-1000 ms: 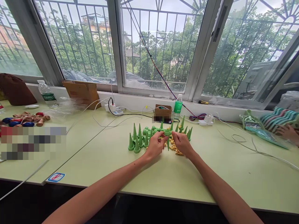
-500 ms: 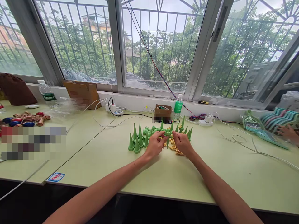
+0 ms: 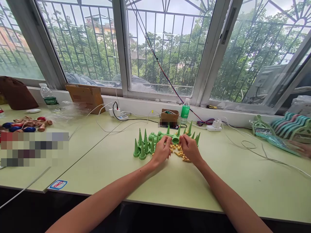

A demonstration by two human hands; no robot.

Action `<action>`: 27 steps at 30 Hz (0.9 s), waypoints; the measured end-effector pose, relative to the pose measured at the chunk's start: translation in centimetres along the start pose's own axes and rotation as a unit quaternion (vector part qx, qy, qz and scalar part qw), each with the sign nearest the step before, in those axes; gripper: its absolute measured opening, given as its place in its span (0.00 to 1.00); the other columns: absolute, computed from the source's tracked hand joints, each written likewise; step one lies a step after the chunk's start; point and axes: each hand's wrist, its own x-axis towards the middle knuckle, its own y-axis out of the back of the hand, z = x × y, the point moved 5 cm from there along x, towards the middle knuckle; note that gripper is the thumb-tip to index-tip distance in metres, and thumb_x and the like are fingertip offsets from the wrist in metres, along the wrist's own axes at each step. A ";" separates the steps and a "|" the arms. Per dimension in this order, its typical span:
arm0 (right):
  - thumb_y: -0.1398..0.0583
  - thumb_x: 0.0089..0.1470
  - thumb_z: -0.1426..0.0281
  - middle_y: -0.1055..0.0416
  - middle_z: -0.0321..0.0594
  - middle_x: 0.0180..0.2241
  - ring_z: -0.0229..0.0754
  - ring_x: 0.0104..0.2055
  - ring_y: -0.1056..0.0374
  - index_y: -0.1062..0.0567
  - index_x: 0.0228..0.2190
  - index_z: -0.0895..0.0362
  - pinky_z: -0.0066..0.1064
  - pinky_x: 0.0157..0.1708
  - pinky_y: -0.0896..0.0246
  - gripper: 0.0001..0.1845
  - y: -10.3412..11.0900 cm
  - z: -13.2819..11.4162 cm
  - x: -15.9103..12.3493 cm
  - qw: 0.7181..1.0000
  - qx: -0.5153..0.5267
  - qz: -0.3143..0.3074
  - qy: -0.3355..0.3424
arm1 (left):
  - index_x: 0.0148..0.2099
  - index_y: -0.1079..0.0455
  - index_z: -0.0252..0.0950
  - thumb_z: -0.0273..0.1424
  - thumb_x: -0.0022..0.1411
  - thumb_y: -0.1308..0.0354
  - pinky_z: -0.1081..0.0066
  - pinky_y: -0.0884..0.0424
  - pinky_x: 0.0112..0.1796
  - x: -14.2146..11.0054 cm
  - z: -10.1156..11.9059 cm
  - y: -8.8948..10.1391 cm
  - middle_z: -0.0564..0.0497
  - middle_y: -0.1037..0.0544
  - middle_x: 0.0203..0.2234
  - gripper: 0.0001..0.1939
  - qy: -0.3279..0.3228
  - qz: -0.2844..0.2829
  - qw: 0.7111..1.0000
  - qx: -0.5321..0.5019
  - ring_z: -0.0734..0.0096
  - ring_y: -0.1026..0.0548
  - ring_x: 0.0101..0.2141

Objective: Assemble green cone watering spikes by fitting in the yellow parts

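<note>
My left hand (image 3: 162, 150) is closed, thumb and fingers pinched at the left of a green plastic cone spike (image 3: 175, 139). From the other side my right hand (image 3: 190, 149) pinches near its rim. The spike's round hollow end faces me, and its pointed part is hidden. Several green spikes (image 3: 142, 152) stand tip up to the left of my hands. More green spikes (image 3: 190, 128) stand behind and to the right. Green threaded pieces (image 3: 152, 136) lie behind my left hand. Small yellow pegs (image 3: 179, 153) are scattered on the table between and beneath my hands.
At the back stand a small cardboard box (image 3: 170, 117), a green-labelled bottle (image 3: 185, 109) and white cables with a power strip (image 3: 116, 112). Wooden toys (image 3: 41, 124) lie far left. To the right are hangers (image 3: 291, 124), a green dustpan (image 3: 259, 124) and another person's blurred hand (image 3: 301, 148).
The green spike between my hands has turned, its hollow end swinging from facing up toward me. My hands have stayed nearly in place. The other person's hand at right has moved down.
</note>
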 end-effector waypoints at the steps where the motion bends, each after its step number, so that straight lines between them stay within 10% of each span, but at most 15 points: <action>1: 0.52 0.65 0.59 0.38 0.33 0.20 0.35 0.20 0.44 0.37 0.24 0.55 0.27 0.24 0.49 0.20 0.0 -0.1 0.0 1.000 -0.002 -0.004 0.004 | 0.36 0.38 0.36 0.49 0.65 0.55 0.77 0.42 0.13 0.0 0.0 0.0 0.55 0.33 0.25 0.20 0.007 -0.004 1.000 -0.011 0.80 0.35 0.14; 12: 0.51 0.64 0.59 0.37 0.33 0.20 0.35 0.21 0.43 0.37 0.23 0.55 0.27 0.24 0.49 0.20 -0.5 0.2 0.0 0.999 -0.001 -0.044 0.017 | 0.36 0.36 0.36 0.49 0.63 0.52 0.77 0.39 0.15 -0.4 0.8 -0.2 0.58 0.36 0.15 0.20 0.020 -0.050 0.998 -0.015 0.77 0.36 0.14; 27: 0.54 0.65 0.58 0.51 0.30 0.16 0.34 0.20 0.55 0.48 0.19 0.55 0.30 0.23 0.59 0.24 -0.5 1.0 0.1 0.998 -0.049 -0.030 0.024 | 0.49 0.34 0.36 0.44 0.60 0.44 0.78 0.39 0.13 0.0 0.1 0.0 0.47 0.30 0.39 0.20 -0.009 -0.049 0.999 0.002 0.83 0.34 0.17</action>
